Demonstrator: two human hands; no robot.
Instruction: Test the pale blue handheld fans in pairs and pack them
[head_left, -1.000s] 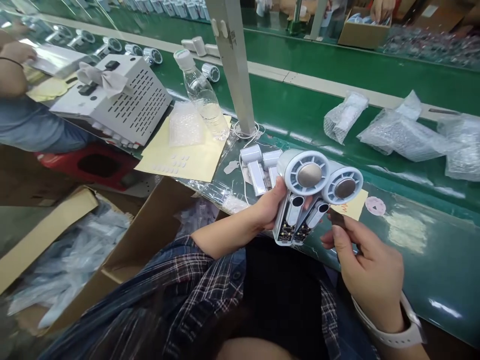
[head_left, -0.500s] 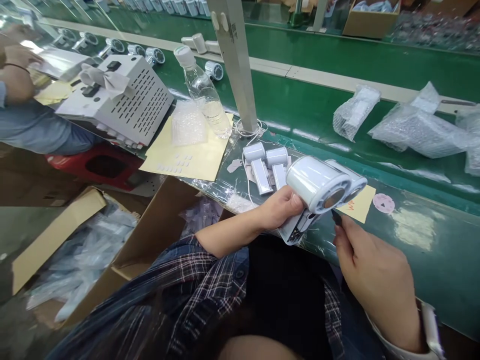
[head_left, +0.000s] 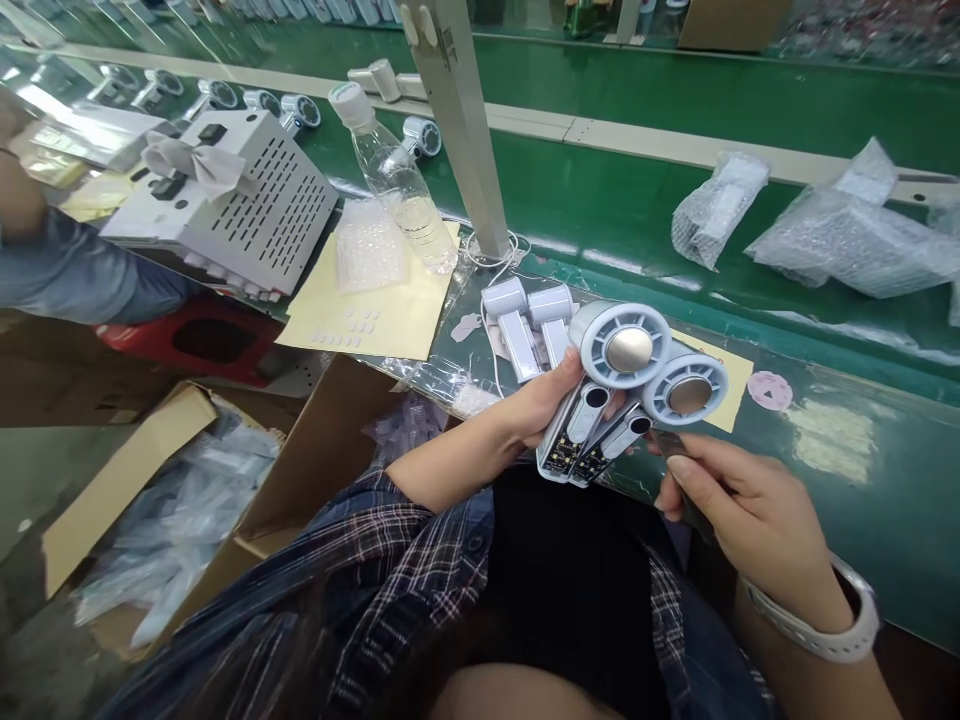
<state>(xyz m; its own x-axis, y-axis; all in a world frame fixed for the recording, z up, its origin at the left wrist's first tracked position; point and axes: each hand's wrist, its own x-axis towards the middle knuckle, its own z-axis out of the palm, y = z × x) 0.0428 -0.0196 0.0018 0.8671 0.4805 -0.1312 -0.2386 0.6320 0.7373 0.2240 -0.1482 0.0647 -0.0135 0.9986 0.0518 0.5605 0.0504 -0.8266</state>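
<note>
Two pale blue handheld fans are gripped side by side in my left hand. The left handheld fan and the right handheld fan show round silver centres, and their handles are uncovered so dark circuit boards show. Between my right hand's thumb and fingers is a thin dark flat blade-like tool. Its tip is close to the right fan's handle; whether it touches, I cannot tell. Behind my left hand, two more fans lie on the green bench.
A water bottle and bubble wrap rest on yellow paper by a metal post. Left of them sits a white vented box, near another person's sleeve. Bubble-wrapped items lie behind; an open carton is below left.
My left hand has turned the two fans so their round ends and open handles face me. My right hand has shifted slightly, bringing the blade-like tool beside the right fan's handle.
</note>
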